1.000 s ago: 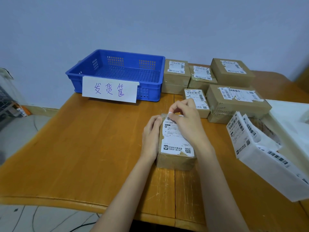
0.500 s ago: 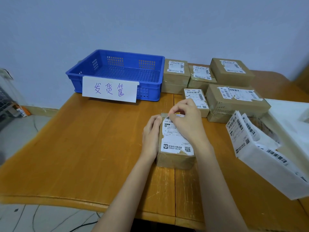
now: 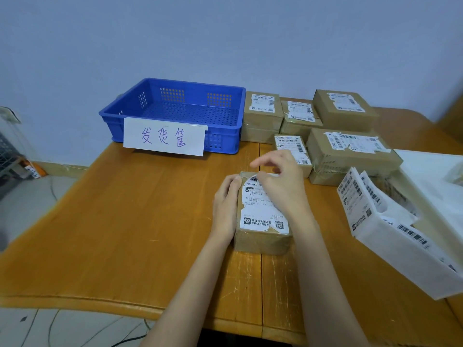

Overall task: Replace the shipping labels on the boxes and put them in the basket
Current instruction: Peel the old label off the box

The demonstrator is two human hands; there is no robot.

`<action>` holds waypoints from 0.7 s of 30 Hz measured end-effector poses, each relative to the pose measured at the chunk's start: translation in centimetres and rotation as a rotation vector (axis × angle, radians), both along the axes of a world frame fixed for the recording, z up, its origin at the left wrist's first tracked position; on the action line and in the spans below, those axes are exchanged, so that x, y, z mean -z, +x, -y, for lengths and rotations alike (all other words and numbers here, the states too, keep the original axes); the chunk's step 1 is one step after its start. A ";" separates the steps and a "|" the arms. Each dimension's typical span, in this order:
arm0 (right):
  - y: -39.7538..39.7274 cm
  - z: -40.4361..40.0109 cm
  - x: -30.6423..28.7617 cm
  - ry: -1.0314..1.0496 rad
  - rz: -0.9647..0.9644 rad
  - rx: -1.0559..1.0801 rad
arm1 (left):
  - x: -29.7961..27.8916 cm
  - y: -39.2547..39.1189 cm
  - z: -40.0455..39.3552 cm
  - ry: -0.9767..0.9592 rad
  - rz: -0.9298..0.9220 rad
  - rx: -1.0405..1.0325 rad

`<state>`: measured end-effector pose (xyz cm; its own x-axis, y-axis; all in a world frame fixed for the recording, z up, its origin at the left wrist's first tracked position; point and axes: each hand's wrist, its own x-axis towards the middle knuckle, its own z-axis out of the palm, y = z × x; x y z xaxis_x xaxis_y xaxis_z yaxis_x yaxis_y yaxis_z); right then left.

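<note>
A small brown cardboard box [image 3: 260, 240] lies flat on the wooden table [image 3: 125, 221] in front of me. A white shipping label [image 3: 260, 214] with torn edges covers its top. My left hand [image 3: 226, 204] rests along the box's left side, fingers laid against it. My right hand [image 3: 280, 181] hovers over the far end of the label, thumb and fingertip pinching its far edge, index finger raised. The empty blue basket [image 3: 175, 113] stands at the back, with a handwritten paper sign on its front.
Several labelled cardboard boxes [image 3: 350, 151] are stacked at the back right, next to the basket. A white box holding loose label sheets [image 3: 390, 229] stands open at the right. The table's front edge runs just below my forearms.
My right hand has shifted slightly along the label's far edge and its index finger has lifted. The box and my left hand stay in place.
</note>
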<state>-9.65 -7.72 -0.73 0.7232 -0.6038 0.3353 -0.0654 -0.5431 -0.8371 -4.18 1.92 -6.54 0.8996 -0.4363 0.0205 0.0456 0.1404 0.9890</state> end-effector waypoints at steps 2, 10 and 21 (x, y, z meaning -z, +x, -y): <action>0.3 0.0 0.2 -0.043 -0.074 -0.005 | 0.0 0.0 0.0 0.000 -0.006 0.002; 0.1 0.0 -0.1 0.043 -0.003 0.078 | -0.1 -0.2 -0.1 -0.005 0.021 0.010; -0.6 0.1 0.0 0.035 -0.007 0.235 | -0.1 -0.1 -0.1 -0.015 0.020 0.001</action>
